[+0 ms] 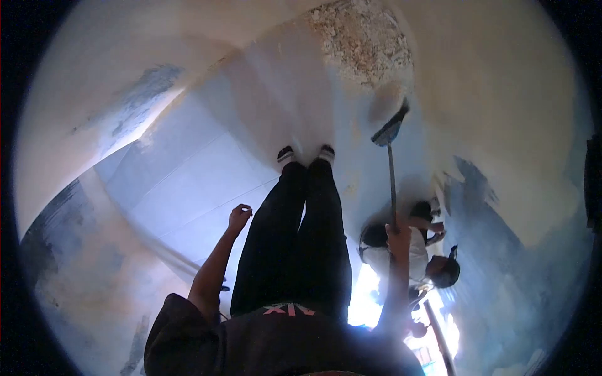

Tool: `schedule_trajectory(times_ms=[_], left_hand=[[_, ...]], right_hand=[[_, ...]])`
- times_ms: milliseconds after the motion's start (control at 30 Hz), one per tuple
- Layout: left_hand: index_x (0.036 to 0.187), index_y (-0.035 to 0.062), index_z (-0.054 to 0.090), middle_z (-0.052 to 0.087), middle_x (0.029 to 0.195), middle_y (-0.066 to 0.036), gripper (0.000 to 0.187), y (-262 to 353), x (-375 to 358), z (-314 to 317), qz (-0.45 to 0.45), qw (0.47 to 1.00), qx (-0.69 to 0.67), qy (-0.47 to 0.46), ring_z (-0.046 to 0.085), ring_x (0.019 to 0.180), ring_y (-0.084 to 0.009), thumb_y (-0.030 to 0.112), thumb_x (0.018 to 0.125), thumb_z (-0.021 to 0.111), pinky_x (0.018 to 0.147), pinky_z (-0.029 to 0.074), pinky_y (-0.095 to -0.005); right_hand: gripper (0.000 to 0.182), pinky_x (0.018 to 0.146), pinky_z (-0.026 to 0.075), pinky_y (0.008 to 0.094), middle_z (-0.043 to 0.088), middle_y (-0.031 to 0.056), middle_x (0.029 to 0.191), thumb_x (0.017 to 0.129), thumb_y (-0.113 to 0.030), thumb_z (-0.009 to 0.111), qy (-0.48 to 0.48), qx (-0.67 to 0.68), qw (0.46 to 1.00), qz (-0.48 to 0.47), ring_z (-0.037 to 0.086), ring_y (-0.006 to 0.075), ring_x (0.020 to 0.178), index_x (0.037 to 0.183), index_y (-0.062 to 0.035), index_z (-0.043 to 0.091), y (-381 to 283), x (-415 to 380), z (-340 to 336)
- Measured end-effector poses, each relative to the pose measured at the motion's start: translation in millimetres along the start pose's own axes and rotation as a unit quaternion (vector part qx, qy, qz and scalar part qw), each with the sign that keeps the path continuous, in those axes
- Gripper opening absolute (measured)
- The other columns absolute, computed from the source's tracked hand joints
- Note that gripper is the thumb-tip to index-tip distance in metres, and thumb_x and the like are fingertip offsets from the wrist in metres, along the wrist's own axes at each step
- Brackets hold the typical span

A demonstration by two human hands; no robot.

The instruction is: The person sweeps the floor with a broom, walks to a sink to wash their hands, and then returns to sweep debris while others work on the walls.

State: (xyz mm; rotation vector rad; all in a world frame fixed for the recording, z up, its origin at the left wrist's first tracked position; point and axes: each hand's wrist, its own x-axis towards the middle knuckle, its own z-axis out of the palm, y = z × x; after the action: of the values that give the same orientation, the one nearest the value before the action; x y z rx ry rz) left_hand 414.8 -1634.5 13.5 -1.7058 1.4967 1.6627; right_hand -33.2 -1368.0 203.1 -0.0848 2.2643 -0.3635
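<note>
My right hand (pixel 399 239) is closed around the handle of a broom (pixel 392 175). The handle runs away from me to a dark broom head, which is tilted near the floor. My left hand (pixel 239 217) hangs at my left side, away from the broom, with its fingers curled; nothing can be made out in it. Beyond the broom head lies a heap of pale, crumbly debris (pixel 367 41). My feet stand side by side on the smooth floor (pixel 200 169).
Close by on the right, a person (pixel 411 250) in a light top and dark cap is bent low beside the wall. A pole (pixel 440 338) leans near a bright opening at the lower right. Smeared, patchy walls (pixel 94 263) curve up on both sides.
</note>
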Motion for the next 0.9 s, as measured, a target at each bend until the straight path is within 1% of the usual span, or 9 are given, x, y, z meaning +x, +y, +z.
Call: schedule_trajectory(times_ms=[33,133,233,300,433,467,533,633,900], left_hand=[[0.096,0.0013,0.061,0.066,0.076,-0.012,0.021,4.5,-4.6,-3.3,-0.014,1.000,0.011,-0.008,0.062,0.069,-0.0149,0.018,0.083,0.059,0.064,0.049,-0.0283],[0.096,0.0012,0.061,0.066,0.078,-0.012,0.022,37.8,-2.5,-12.2,-0.010,0.999,0.039,-0.016,0.062,0.071,-0.0154,0.019,0.083,0.059,0.065,0.050,-0.0287],[0.096,0.0011,0.061,0.066,0.078,-0.012,0.023,47.5,4.6,-8.3,0.004,1.000,0.017,-0.012,0.062,0.072,-0.0158,0.020,0.083,0.059,0.067,0.050,-0.0288],[0.098,0.0009,0.060,0.066,0.079,-0.012,0.025,56.6,8.1,-7.4,0.009,1.000,-0.014,-0.004,0.062,0.073,-0.0164,0.022,0.084,0.058,0.069,0.050,-0.0290],[0.095,0.0031,0.062,0.067,0.075,-0.010,0.021,74.9,9.4,6.0,0.041,0.999,-0.018,-0.001,0.063,0.071,-0.0148,0.020,0.082,0.060,0.065,0.049,-0.0279],[0.096,0.0035,0.062,0.067,0.075,-0.010,0.022,81.1,7.5,9.5,0.041,0.999,-0.026,0.001,0.064,0.070,-0.0154,0.020,0.082,0.060,0.064,0.049,-0.0282],[0.097,0.0039,0.062,0.067,0.075,-0.010,0.023,98.1,-4.9,15.2,-0.009,0.999,-0.050,0.004,0.064,0.069,-0.0157,0.021,0.082,0.060,0.063,0.049,-0.0284],[0.101,0.0023,0.060,0.067,0.082,-0.011,0.024,82.8,-6.4,13.7,-0.001,0.998,-0.062,-0.012,0.062,0.077,-0.0160,0.021,0.085,0.059,0.072,0.049,-0.0292],[0.096,0.0029,0.063,0.067,0.075,-0.011,0.026,24.4,-18.8,12.8,-0.046,0.996,-0.072,0.022,0.065,0.072,-0.0177,0.024,0.082,0.060,0.067,0.049,-0.0304]], right_hand=[[0.057,0.044,0.042,0.0318,0.053,0.0075,0.056,0.077,-0.010,0.066,0.052,-0.054,0.981,-0.178,0.051,0.0134,0.046,0.131,-0.0063,0.047,18.4,-5.4,1.5],[0.040,0.041,0.038,0.0369,0.047,0.0026,0.051,0.083,-0.031,0.062,0.012,0.041,0.998,0.054,0.045,0.0154,0.041,0.116,-0.0081,0.059,56.0,-54.6,8.9],[0.057,0.032,0.038,0.0285,0.051,0.0032,0.048,0.076,-0.006,0.066,-0.119,0.217,0.903,0.352,0.048,0.0117,0.037,0.131,-0.0110,0.048,181.8,-66.1,35.2],[0.053,0.032,0.038,0.0284,0.052,0.0039,0.049,0.076,-0.005,0.067,-0.127,0.244,0.873,0.403,0.048,0.0115,0.036,0.127,-0.0082,0.051,213.0,-81.1,60.4],[0.039,0.032,0.036,0.0280,0.052,0.0045,0.053,0.075,-0.006,0.067,-0.173,0.361,0.870,0.288,0.045,0.0126,0.037,0.113,-0.0030,0.058,235.3,-80.1,121.2],[0.033,0.033,0.036,0.0285,0.052,0.0045,0.054,0.076,-0.008,0.066,-0.177,0.325,0.883,0.288,0.046,0.0132,0.038,0.108,-0.0025,0.060,265.0,-63.7,152.0],[0.023,0.045,0.043,0.0364,0.058,0.0127,0.064,0.078,-0.019,0.060,-0.100,0.099,0.985,0.095,0.055,0.0228,0.053,0.097,-0.0060,0.063,262.8,-17.5,181.2],[0.024,0.057,0.050,0.0445,0.064,0.0208,0.076,0.080,-0.029,0.055,-0.104,-0.098,0.986,-0.083,0.065,0.0322,0.069,0.088,-0.0106,0.067,197.3,36.0,205.4],[0.035,0.045,0.046,0.0343,0.061,0.0107,0.065,0.078,-0.021,0.066,-0.101,0.065,0.990,-0.073,0.058,0.0207,0.051,0.108,-0.0043,0.062,71.5,83.6,141.5]])
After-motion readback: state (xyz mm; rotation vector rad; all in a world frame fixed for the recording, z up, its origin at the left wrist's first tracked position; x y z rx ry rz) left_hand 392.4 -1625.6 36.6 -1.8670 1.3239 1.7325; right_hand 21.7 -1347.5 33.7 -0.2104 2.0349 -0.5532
